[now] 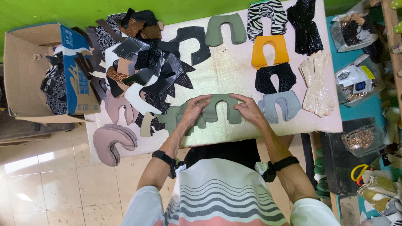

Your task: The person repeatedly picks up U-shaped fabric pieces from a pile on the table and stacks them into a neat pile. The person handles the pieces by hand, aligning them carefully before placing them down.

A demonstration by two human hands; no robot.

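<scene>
Gripping green horseshoe-shaped upper piece [220, 107] at frame centre, left hand [193, 109] and right hand [248, 109] fingers pinching; best kept flat, edges aligned.

Green wall [63, 10], pale tiled floor [50, 188], pinkish worktable [234, 71], teal side bench [356, 113].

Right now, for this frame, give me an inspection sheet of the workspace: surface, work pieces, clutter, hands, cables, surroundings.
Surface: pale table, mostly covered with cut pieces.
Work pieces: green U-shaped piece at the near edge, more green pieces beside it.
Clutter: mixed dark heap; sorted stacks include yellow stack, zebra stack, grey stack.
Hands: left hand and right hand both rest on the green U-shaped piece.
Cables: nothing seen.
Surroundings: cardboard box left, bags right, tiled floor, green wall.
</scene>
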